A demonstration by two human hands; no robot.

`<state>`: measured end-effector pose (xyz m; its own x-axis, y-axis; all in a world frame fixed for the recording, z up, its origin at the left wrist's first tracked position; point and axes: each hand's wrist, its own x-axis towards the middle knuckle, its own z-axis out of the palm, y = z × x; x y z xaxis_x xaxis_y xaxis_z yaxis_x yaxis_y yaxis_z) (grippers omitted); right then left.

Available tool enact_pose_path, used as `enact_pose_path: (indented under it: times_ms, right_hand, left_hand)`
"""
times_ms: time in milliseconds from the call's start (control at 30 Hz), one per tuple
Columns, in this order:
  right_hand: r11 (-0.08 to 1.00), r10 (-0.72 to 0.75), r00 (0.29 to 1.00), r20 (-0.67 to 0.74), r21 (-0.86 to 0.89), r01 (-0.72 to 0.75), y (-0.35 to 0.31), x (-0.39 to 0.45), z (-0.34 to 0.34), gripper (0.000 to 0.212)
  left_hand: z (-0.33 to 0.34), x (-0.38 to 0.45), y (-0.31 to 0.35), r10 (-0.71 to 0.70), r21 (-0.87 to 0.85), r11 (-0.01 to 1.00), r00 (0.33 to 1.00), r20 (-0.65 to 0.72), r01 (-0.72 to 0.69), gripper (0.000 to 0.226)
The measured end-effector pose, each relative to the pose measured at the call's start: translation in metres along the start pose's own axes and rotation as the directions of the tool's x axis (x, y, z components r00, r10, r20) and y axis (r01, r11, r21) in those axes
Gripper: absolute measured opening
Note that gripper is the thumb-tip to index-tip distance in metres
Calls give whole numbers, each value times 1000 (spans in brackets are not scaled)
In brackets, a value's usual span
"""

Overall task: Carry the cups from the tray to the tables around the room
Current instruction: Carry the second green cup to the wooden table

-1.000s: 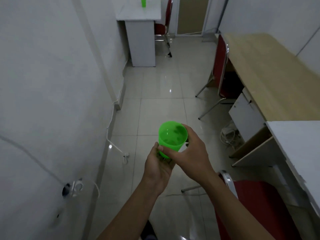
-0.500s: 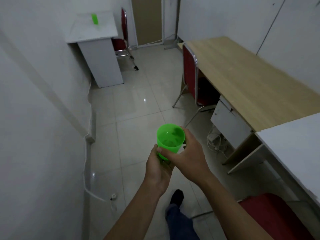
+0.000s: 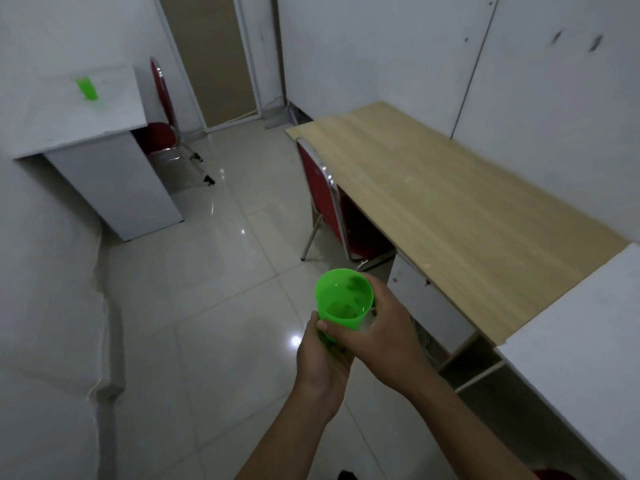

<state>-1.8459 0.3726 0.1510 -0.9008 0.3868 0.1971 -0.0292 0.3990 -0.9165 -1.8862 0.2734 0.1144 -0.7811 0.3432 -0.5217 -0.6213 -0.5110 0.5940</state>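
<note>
I hold a bright green plastic cup [image 3: 343, 297] upright in front of me, over the floor. My left hand [image 3: 323, 358] grips it from below and behind. My right hand [image 3: 381, 329] wraps around its right side near the rim. The cup looks empty. A second green cup [image 3: 86, 89] stands on the white table [image 3: 69, 129] at the far left. The wooden table [image 3: 450, 209] lies to my right with nothing on it. No tray is in view.
A red chair [image 3: 322, 188] is tucked under the wooden table, another red chair [image 3: 161, 109] stands behind the white table. A white tabletop [image 3: 588, 334] is at the near right. A closed door [image 3: 214, 57] is ahead. Tiled floor [image 3: 214, 306] lies open between the tables.
The view has swung to the right and forward: the white table moved to the left, the wooden table came closer. Both hands keep the same hold on the cup.
</note>
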Motion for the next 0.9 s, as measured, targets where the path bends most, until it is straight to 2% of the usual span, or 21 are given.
enact_pose_path:
  times_ms: [233, 400, 567, 900]
  right_hand:
    - [999, 23, 994, -105, -39, -27, 25, 97, -25, 74]
    - [997, 28, 983, -179, -68, -41, 48, 179, -31, 67]
    - [992, 48, 975, -217, -103, -72, 66, 260, -36, 75]
    - [981, 133, 945, -298, -95, -168, 124, 397, -57, 74]
  left_hand:
    - [74, 84, 22, -68, 32, 997, 996, 65, 66, 42]
    - [112, 163, 41, -108, 33, 994, 989, 104, 105, 47]
    - [149, 244, 63, -189, 40, 982, 973, 132, 185, 46]
    - [226, 389, 79, -252, 188, 956, 957, 141, 224, 44]
